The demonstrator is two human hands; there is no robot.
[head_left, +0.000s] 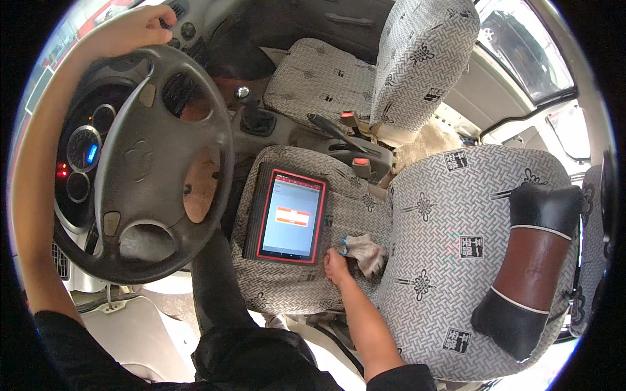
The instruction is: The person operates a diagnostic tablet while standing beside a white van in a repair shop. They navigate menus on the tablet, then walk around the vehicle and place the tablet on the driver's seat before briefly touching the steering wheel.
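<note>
My left arm reaches up past the steering wheel (163, 163), and my left hand (134, 29) is at the dashboard beside an air vent. Its fingers are bent and apart from the thumb, with nothing visible between them. My right hand (336, 266) is closed and rests on the driver's seat cushion (280, 283); whatever it may hold is hidden. Just beside it lies a crumpled off-white cloth or glove (366, 254) with a blue edge. A tablet (291, 215) in a black and red case lies face up on the cushion, its screen lit with a pop-up box.
The lit instrument cluster (85, 150) sits behind the wheel. Between the seats are a gear lever (257, 117) and a handbrake (332, 127). A black and brown neck pillow (531, 270) hangs on the driver's backrest (443, 221). The passenger seat (326, 78) is beyond.
</note>
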